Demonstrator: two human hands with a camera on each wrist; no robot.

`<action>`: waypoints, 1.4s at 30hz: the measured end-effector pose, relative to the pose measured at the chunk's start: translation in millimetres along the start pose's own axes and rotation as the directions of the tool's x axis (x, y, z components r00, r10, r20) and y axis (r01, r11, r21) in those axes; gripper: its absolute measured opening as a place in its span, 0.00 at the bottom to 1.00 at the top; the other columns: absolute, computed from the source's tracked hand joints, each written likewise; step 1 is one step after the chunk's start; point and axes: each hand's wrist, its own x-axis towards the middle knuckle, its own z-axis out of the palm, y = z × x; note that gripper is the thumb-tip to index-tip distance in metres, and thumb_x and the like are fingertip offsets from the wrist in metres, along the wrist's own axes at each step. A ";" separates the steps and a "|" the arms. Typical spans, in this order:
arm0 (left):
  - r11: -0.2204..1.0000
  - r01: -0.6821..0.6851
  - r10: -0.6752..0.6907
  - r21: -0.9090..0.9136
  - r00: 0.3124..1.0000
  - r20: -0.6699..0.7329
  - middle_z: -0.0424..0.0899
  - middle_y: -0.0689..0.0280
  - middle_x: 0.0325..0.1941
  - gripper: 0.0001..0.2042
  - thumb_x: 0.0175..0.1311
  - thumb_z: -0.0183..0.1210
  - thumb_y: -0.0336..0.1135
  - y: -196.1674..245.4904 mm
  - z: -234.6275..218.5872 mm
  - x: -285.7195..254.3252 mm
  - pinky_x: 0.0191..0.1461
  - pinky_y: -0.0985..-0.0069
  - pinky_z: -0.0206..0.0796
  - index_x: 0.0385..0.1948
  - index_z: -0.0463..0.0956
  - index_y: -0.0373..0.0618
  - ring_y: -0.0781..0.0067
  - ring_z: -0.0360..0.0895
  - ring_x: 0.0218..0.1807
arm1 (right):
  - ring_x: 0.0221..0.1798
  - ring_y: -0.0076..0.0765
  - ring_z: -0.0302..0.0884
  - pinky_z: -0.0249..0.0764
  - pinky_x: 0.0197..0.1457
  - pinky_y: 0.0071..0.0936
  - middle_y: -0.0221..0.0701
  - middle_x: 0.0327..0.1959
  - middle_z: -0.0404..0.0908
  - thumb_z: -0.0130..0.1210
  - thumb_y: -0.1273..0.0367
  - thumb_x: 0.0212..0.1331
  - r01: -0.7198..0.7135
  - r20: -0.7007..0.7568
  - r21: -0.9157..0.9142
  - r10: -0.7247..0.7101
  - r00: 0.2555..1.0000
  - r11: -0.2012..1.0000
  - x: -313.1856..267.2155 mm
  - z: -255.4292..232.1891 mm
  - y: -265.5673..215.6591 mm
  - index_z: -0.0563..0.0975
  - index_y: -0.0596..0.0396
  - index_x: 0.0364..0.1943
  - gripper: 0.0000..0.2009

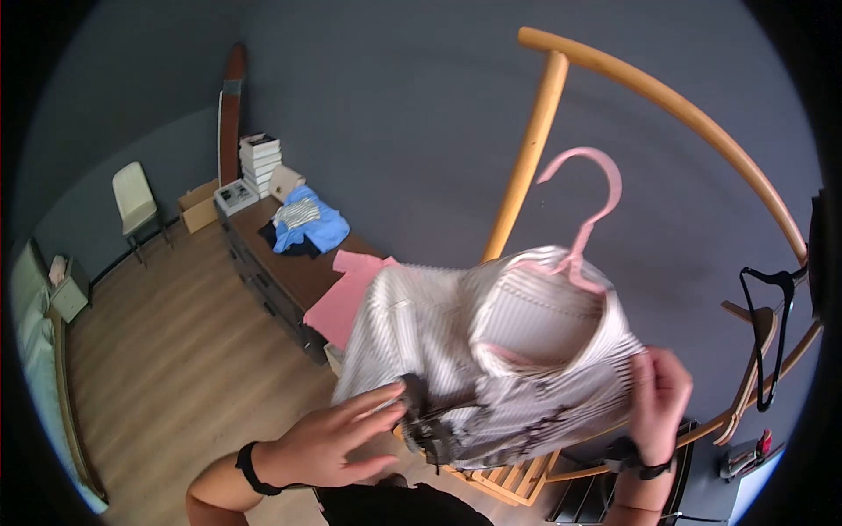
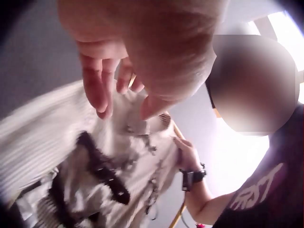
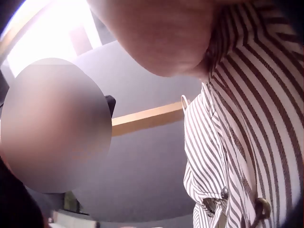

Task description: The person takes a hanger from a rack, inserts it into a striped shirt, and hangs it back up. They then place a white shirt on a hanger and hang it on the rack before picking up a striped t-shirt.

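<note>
A striped, collared garment (image 1: 421, 316) hangs on a pink hanger (image 1: 605, 188), whose hook points up above the collar. My right hand (image 1: 660, 399) pinches the garment's edge at its right side; in the right wrist view the striped cloth (image 3: 266, 109) lies close against that hand. My left hand (image 1: 338, 443) is beside the lower left part, fingers extended near a dark strap with a buckle (image 1: 425, 416). The left wrist view shows the left hand (image 2: 142, 52) in front of the cloth, with the dark strap (image 2: 102, 168) below its fingers.
A wooden rack (image 1: 535, 140) stands behind the garment, with a black hanger (image 1: 785, 333) on its right side. On the brown cabinet (image 1: 263, 230) lie a pink garment (image 1: 338, 307), blue clothing (image 1: 324, 226) and stacked boxes (image 1: 260, 162). A chair (image 1: 133, 197) stands far left.
</note>
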 end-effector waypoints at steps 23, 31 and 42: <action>0.423 0.906 -0.902 0.008 0.419 0.105 0.87 0.55 0.38 0.14 0.62 0.61 0.42 -154.0 127.5 -207.2 0.49 0.67 0.76 0.42 0.85 0.45 0.57 0.85 0.41 | 0.29 0.36 0.79 0.74 0.37 0.30 0.41 0.28 0.83 0.58 0.67 0.68 -0.177 -0.443 -0.623 -0.157 0.883 0.762 91.9 -96.2 -17.2 0.82 0.65 0.40 0.12; 0.491 0.859 -0.870 0.146 0.477 0.124 0.86 0.54 0.37 0.13 0.61 0.62 0.40 -158.7 123.4 -218.5 0.48 0.66 0.76 0.42 0.84 0.44 0.54 0.85 0.40 | 0.41 0.38 0.83 0.77 0.43 0.32 0.42 0.39 0.85 0.59 0.69 0.66 -0.200 -0.264 -0.700 0.012 0.964 0.686 82.9 -69.4 -12.9 0.81 0.61 0.46 0.11; 0.412 0.910 -0.911 0.055 0.412 0.003 0.87 0.54 0.37 0.12 0.60 0.61 0.39 -187.5 181.9 -316.6 0.52 0.58 0.74 0.38 0.83 0.40 0.52 0.84 0.43 | 0.29 0.33 0.79 0.73 0.34 0.26 0.31 0.23 0.82 0.60 0.74 0.59 0.242 0.223 0.011 -0.238 0.945 0.970 -89.6 16.5 0.0 0.80 0.53 0.28 0.04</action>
